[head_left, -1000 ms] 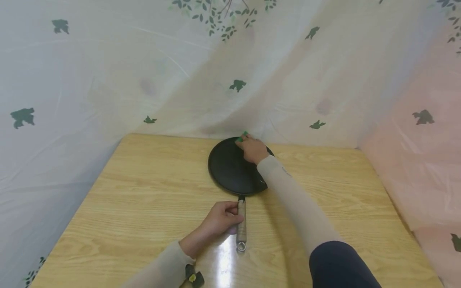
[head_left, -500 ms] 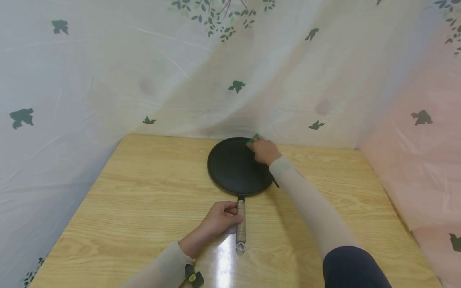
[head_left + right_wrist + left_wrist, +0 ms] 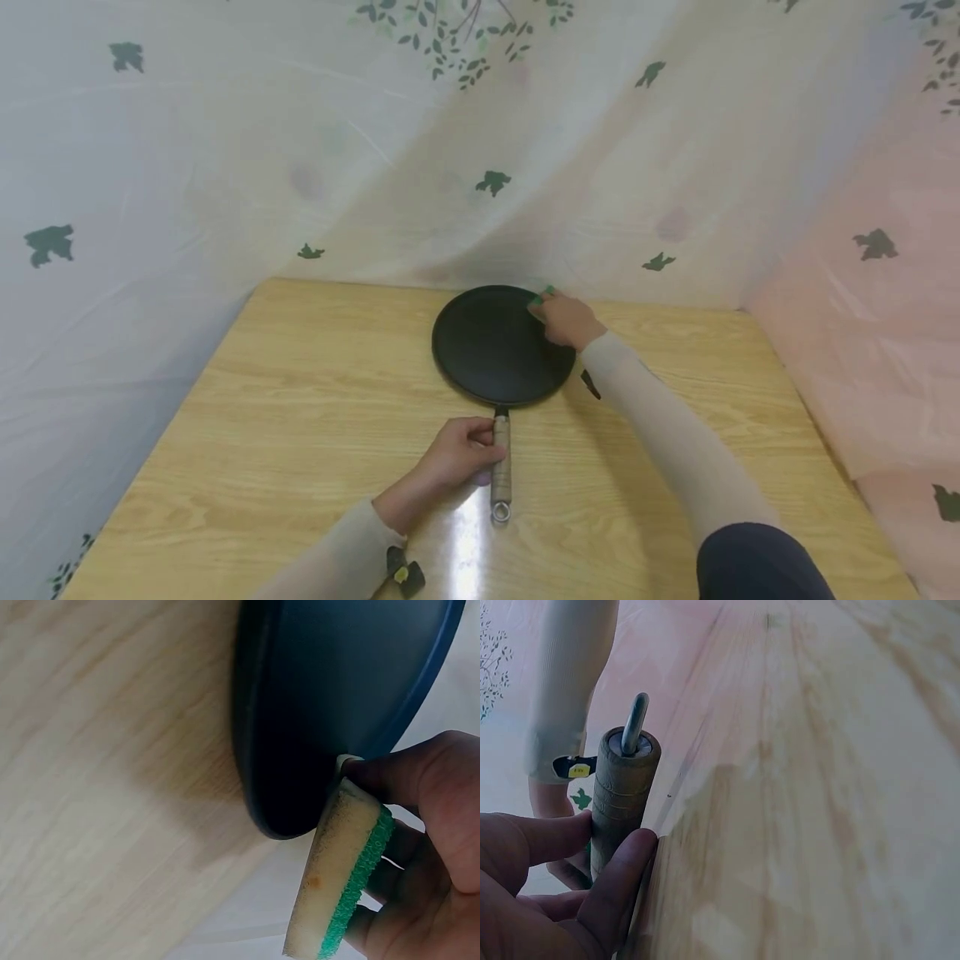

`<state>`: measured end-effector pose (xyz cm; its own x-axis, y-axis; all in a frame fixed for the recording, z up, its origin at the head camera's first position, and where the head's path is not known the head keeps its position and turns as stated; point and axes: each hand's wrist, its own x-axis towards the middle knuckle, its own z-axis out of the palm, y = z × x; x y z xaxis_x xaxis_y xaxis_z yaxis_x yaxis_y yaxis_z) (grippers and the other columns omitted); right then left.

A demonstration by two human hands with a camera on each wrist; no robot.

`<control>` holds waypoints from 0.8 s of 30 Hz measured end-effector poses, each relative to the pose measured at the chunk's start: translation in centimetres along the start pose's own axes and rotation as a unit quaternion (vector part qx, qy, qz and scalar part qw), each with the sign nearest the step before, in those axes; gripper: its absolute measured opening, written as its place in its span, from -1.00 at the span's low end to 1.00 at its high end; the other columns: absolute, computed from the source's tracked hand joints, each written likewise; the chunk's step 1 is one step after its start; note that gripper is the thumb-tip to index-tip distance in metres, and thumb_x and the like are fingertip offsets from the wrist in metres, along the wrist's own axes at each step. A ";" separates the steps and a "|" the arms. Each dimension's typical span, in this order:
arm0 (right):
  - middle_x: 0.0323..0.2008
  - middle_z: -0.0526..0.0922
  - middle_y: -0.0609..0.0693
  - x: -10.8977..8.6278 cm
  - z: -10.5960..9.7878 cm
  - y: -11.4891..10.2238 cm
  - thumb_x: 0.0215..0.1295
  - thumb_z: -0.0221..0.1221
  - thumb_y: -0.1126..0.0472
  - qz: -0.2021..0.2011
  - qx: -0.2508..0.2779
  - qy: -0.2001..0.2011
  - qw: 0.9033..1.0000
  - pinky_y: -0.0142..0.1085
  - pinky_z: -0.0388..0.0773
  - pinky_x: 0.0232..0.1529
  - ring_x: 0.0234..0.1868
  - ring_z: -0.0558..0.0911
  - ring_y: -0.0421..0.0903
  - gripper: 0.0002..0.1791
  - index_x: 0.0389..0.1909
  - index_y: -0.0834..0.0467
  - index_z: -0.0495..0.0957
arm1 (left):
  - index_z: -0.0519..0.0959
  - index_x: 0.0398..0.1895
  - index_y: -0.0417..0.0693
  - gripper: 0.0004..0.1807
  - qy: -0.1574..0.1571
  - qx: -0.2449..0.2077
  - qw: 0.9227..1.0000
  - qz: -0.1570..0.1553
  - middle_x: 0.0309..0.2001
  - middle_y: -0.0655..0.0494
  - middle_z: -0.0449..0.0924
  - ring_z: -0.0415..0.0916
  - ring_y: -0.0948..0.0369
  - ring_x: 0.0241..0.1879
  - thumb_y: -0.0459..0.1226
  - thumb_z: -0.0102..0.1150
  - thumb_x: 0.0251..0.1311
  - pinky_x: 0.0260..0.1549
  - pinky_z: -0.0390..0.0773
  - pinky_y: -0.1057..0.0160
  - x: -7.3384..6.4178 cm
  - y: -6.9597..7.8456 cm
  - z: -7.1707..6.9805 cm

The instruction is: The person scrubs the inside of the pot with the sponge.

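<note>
The black pan (image 3: 491, 346) sits on the counter (image 3: 300, 392) near its back edge, its long axis running toward the person along the handle (image 3: 502, 487). The left hand (image 3: 453, 454) pinches that handle from the left, fingers narrow around it. The right hand (image 3: 566, 321), nearer the pan's round face, holds a cream-and-green sponge (image 3: 330, 885) at the far right rim; most of that face lies left of its fingers. A printed sheet (image 3: 375, 167) hangs behind.

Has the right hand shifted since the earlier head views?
Yes: the right hand has moved rightward across the pan, which stays put, toward its right rim.
</note>
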<state>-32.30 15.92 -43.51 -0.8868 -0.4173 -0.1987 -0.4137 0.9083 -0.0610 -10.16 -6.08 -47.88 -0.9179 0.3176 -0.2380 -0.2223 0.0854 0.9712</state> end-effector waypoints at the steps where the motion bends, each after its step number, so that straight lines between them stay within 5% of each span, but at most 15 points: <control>1: 0.61 0.18 0.24 -0.1 0.1 0.1 0.33 0.12 0.49 -0.002 0.004 0.000 1.000 0.16 0.57 0.34 0.63 0.12 0.24 -0.30 0.50 0.10 0.45 | 0.48 0.31 -0.54 -0.46 0.001 0.000 1.000 -0.001 -0.16 -0.10 0.65 0.63 0.21 -0.33 -0.50 0.34 0.27 -0.42 0.81 0.21 0.0 0.0 0.0; 8: 0.63 0.13 0.25 -1.7 0.3 0.9 0.43 0.00 0.50 -0.010 0.033 -0.002 0.999 -0.04 0.77 -0.02 0.64 0.07 0.22 -0.36 0.50 0.12 0.44 | 0.45 0.33 -0.55 -0.43 0.003 -0.003 1.000 -0.005 -0.14 -0.11 0.63 0.64 0.19 -0.31 -0.51 0.33 0.27 -0.39 0.83 0.17 0.0 0.0 0.0; 15: 0.60 0.17 0.30 -3.1 0.3 1.4 0.46 -0.02 0.47 -0.023 0.058 0.005 0.998 0.19 0.37 0.50 0.62 0.13 0.26 -0.41 0.49 0.17 0.45 | 0.44 0.34 -0.55 -0.43 0.004 -0.009 1.000 0.000 -0.15 -0.13 0.63 0.65 0.19 -0.31 -0.51 0.32 0.28 -0.39 0.84 0.15 0.0 -0.2 0.2; 24: 0.55 0.24 0.37 -4.9 0.0 2.3 0.40 0.06 0.47 -0.045 0.090 -0.002 0.995 0.22 0.26 0.55 0.55 0.23 0.37 -0.41 0.46 0.25 0.45 | 0.40 0.37 -0.56 -0.41 0.002 -0.016 1.000 -0.004 -0.13 -0.14 0.62 0.65 0.20 -0.32 -0.51 0.30 0.30 -0.40 0.83 0.16 0.0 -0.2 0.3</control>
<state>-28.90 20.01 -42.64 -0.8475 -0.4965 -0.1879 -0.4468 0.8582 -0.2527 -10.01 -5.79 -48.08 -0.9173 0.3137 -0.2454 -0.2394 0.0581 0.9692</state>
